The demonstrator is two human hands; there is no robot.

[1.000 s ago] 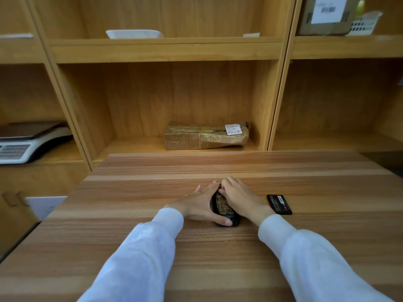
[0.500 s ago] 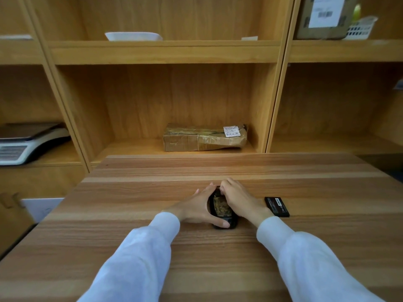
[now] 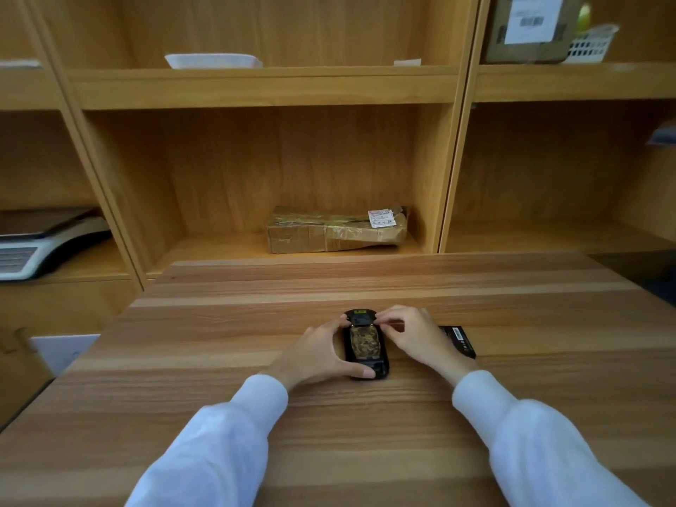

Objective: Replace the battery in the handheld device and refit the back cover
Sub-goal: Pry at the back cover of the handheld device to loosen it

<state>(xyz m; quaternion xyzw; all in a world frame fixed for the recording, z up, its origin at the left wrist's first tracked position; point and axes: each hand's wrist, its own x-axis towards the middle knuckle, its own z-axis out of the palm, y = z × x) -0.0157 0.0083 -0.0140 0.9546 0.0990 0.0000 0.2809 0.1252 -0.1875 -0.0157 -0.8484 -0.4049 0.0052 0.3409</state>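
The black handheld device (image 3: 364, 343) lies back-up on the wooden table (image 3: 365, 433), its middle showing a mottled brown-gold panel. My left hand (image 3: 316, 351) wraps its left side, thumb across the near end and fingertips at the far end. My right hand (image 3: 413, 333) rests on the device's right side, with fingertips pinched at the far edge of the panel. A flat black battery (image 3: 461, 340) with a label lies on the table just right of my right hand, partly hidden behind it.
Wooden shelving stands behind the table. A taped cardboard parcel (image 3: 336, 228) lies in the middle bay, a weighing scale (image 3: 40, 243) in the left bay, a white tray (image 3: 214, 61) above, and a labelled box (image 3: 530, 27) with a white basket (image 3: 592, 42) at top right.
My right hand has slid off the top of the device towards its far right edge, uncovering more of the panel. The device and the battery stay in place.
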